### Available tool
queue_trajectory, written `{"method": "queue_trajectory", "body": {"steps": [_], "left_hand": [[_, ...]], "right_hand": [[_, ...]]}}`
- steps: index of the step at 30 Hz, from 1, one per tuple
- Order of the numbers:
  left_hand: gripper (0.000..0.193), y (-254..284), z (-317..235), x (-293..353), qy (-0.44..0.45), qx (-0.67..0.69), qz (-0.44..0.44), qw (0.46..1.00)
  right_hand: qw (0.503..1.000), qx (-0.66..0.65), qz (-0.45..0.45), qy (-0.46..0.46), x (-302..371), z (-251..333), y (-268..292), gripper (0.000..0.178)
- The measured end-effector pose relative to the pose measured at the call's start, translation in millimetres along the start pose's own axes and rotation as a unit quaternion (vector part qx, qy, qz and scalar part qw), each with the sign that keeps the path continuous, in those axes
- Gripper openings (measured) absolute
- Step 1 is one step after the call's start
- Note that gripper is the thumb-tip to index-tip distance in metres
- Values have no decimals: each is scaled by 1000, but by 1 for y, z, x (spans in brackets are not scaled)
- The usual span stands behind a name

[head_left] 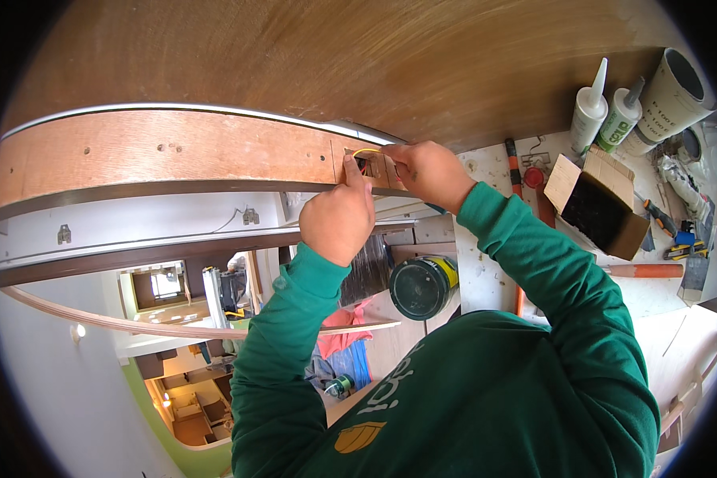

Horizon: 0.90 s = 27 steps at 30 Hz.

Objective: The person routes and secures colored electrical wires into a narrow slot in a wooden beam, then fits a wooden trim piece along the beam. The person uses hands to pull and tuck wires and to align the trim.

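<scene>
Yellow wire [366,150] | right hand [432,174] pinching | cardboard box [564,182]: open, interior dark

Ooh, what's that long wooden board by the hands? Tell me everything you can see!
The board looks like pale reddish-brown wood, with grain, a few dark spots and a thin dark line across it toward the right. Its near edge is dark. It stretches across the upper left, looking curved, perhaps from the lens. The left hand and right hand are at its right end; exact contact is unclear.
</scene>
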<state>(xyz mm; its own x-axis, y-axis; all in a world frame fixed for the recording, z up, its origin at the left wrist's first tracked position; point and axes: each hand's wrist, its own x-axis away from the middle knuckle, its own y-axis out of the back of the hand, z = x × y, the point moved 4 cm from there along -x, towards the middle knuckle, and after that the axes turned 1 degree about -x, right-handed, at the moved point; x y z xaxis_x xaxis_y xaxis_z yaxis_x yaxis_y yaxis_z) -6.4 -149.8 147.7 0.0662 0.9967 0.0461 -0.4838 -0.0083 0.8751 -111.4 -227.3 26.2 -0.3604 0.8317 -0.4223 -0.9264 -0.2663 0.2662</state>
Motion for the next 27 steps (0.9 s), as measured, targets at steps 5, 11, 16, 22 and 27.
{"method": "queue_trajectory", "body": {"steps": [5,11,16,22,27], "left_hand": [[51,-5,0,-4,-26,-54,34,998],[46,-7,6,-9,-71,-89,83,990],[50,-1,5,-9,-70,-82,99,989],[57,-6,0,-13,-3,-66,150,987],[60,-7,0,-15,-9,-50,139,989]], "right_hand": [[991,93,94,5,-10,6,2,25],[983,114,144,4,-17,20,-9,17],[979,130,156,32,-19,24,-19,16],[982,106,153,-32,-24,23,-25,18],[993,32,74,-83,-27,22,-29,23]]}}
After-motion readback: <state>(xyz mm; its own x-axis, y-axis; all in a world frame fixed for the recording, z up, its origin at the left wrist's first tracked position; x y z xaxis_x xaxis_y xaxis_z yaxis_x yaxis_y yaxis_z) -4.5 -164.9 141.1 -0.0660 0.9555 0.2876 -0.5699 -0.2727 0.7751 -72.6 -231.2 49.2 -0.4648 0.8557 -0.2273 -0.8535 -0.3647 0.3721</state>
